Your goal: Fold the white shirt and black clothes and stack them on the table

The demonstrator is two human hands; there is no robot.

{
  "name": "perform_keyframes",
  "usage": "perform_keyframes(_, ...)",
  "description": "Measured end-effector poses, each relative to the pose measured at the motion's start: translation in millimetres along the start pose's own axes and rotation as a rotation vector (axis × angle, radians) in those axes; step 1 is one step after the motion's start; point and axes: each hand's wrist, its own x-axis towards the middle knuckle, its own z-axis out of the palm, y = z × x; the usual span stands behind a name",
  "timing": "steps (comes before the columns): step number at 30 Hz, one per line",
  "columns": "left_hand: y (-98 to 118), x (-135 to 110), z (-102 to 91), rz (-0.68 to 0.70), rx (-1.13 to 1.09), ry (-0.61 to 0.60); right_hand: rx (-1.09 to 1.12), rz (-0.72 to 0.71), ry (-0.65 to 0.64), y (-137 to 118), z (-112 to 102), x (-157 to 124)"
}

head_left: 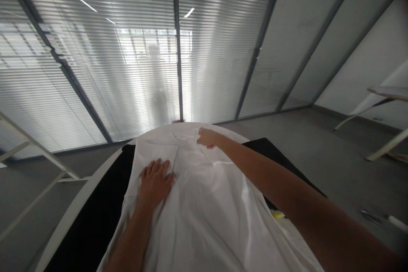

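Observation:
A white short-sleeved garment [204, 204] lies spread in front of me, its neckline at the far end and soft folds running down its body. My left hand [155, 183] rests flat on its left side below the sleeve, fingers stretched out. At the far edge, beside the neckline, my right hand [208, 137] has its fingers closed on the fabric near the shoulder. Under the garment is a black cloth [92, 208], showing on both sides.
The round white table [68, 204] bears the cloth. A small yellow item [277, 213] shows at the garment's right edge. White metal legs [41, 151] stand at left, another white-legged table [387, 93] at right. Blind-covered glass panels [140, 72] rise behind.

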Motion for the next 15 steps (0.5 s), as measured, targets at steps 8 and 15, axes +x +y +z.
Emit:
perform_keyframes(8,0,0,-1.6,-0.007,-0.025,-0.003,-0.381,0.002,0.133,25,56,-67)
perform_keyframes(15,0,1,-2.2,-0.011,-0.03,-0.03,-0.519,-0.084,0.308,74,90,-127)
